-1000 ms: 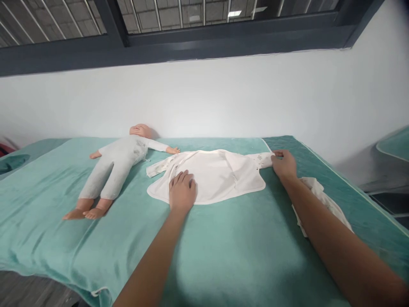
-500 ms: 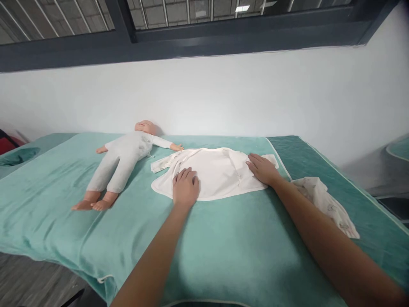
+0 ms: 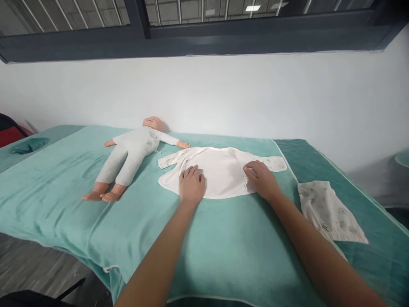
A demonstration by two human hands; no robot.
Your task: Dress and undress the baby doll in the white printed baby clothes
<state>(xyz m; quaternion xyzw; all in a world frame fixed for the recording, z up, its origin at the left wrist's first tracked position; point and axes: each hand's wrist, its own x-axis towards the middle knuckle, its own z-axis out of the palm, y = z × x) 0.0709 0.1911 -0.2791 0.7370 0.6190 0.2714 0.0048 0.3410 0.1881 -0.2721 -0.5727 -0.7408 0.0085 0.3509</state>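
Observation:
A white baby shirt [image 3: 220, 170] lies spread on the green cover, its patterned sleeves reaching out left and right. On its left part rests my left hand [image 3: 192, 184], palm down with the fingers laid out on the cloth. My right hand [image 3: 262, 179] is at the shirt's right side, fingers curled and thumb drawn in, pinching the fabric there; the fingertips are partly hidden. To the left, a baby doll [image 3: 137, 143] in a pale one-piece lies on its back. One of its hands is close to the shirt's left sleeve.
Small patterned baby pants [image 3: 330, 213] lie beside my right forearm. The green cover [image 3: 230, 243] is creased on the left and hangs over the front edge. A white wall [image 3: 223, 98] stands behind, below a dark window frame [image 3: 255, 40]. Something red and black [image 3: 9, 130] is at far left.
My right hand has drawn back from the right sleeve and curled its fingers, leaving that sleeve in full view. My left hand stays on the shirt. The view has shifted slightly.

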